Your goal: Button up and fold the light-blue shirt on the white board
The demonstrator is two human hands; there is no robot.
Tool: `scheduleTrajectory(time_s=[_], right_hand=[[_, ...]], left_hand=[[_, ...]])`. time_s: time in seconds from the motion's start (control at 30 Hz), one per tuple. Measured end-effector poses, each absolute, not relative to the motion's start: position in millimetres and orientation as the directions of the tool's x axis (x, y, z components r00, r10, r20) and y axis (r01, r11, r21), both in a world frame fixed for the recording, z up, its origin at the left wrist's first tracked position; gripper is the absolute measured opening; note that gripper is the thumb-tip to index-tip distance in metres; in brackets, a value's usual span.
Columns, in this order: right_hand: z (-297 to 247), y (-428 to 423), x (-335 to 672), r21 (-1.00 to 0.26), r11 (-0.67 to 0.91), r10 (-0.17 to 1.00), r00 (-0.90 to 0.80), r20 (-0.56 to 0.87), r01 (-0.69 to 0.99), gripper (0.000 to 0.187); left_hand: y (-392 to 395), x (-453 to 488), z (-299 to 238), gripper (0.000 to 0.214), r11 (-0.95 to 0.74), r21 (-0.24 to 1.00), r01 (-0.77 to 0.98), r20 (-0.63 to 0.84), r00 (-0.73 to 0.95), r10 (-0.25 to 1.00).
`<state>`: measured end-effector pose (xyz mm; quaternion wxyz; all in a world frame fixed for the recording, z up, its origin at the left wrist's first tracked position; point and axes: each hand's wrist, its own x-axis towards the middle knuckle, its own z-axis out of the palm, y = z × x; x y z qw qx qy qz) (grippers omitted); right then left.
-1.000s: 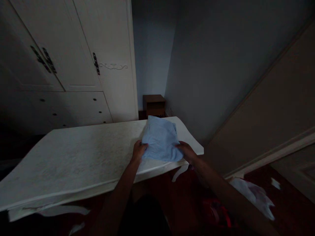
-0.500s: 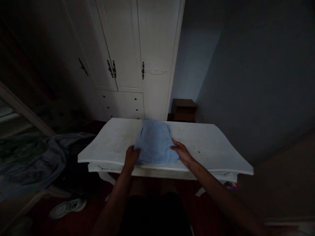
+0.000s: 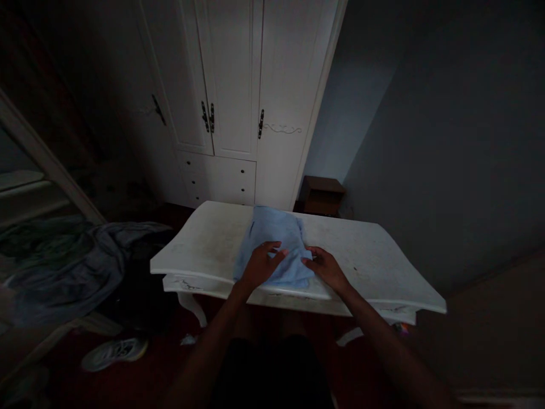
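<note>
A folded light blue cloth (image 3: 272,227) lies on the white table (image 3: 361,250), reaching from near its back edge to its front edge. What kind of cloth or garment it is, I cannot make out. My left hand (image 3: 261,262) is over the cloth's front part, thumb and fingers apart, holding nothing. At the cloth's right edge, near the front corner, my right hand (image 3: 326,268) has its thumb and fingers closed on the fabric. Wrinkles run across the cloth between my two hands.
Behind the table stands a white wardrobe (image 3: 230,74) with dark handles. A small brown cabinet (image 3: 321,196) is at the back right. Grey clothing (image 3: 85,272) is heaped at the left, with a shoe (image 3: 114,355) on the red floor below.
My left hand has let go of the cloth's left edge and moved right, over the cloth. My right hand stays at the right edge. The view has shifted slightly.
</note>
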<state>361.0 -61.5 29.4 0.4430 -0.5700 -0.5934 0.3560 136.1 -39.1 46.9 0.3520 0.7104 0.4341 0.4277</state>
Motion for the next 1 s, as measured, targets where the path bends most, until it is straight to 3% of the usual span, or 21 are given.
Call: scheduleTrajectory(time_s=[0.1,0.17,0.37,0.47,0.6,0.7,0.8,0.93,1.0], right_hand=[[43.1,-74.8,342.7,-0.932,0.137,0.988,0.026,0.154,0.335,0.043],[49.8,-84.0,328.6,-0.92,0.209,0.975,-0.001,0.221,0.331,0.034],[60.7,-108.3,311.4,-0.896,0.33,0.932,-0.252,0.26,0.297,0.023],[57.4,-111.6,321.4,-0.905,0.301,0.94,-0.253,0.228,0.3,0.026],[44.1,-107.5,338.0,-0.939,0.195,0.978,-0.135,0.162,0.284,0.03],[35.9,-102.4,345.7,-0.952,0.169,0.985,-0.071,0.156,0.255,0.033],[32.2,-96.2,347.8,-0.956,0.16,0.987,-0.06,0.15,0.244,0.034],[29.7,-86.1,342.1,-0.962,0.15,0.987,-0.091,0.133,0.227,0.034],[28.4,-81.0,336.6,-0.961,0.162,0.983,-0.125,0.136,0.223,0.034]], left_hand=[[-21.6,164.9,49.8,0.054,-0.106,0.964,0.245,0.006,0.379,0.925],[-7.6,176.8,52.1,0.053,-0.04,0.955,0.295,-0.086,0.402,0.912],[22.2,176.4,59.3,0.015,-0.005,0.919,0.394,-0.141,0.342,0.929],[26.1,163.4,63.8,0.02,0.042,0.923,0.382,-0.17,0.309,0.936],[24.7,135.7,75.6,0.033,0.098,0.953,0.288,-0.162,0.21,0.964],[19.8,105.7,84.6,0.039,0.104,0.984,0.143,-0.116,0.077,0.99],[7.8,72.0,84.4,0.036,0.009,0.999,-0.053,-0.021,-0.219,0.976],[-19.8,32.1,62.5,0.03,-0.18,0.955,-0.238,-0.015,-0.641,0.767],[-34.2,16.3,45.3,0.028,-0.161,0.955,-0.251,-0.069,-0.711,0.7]])
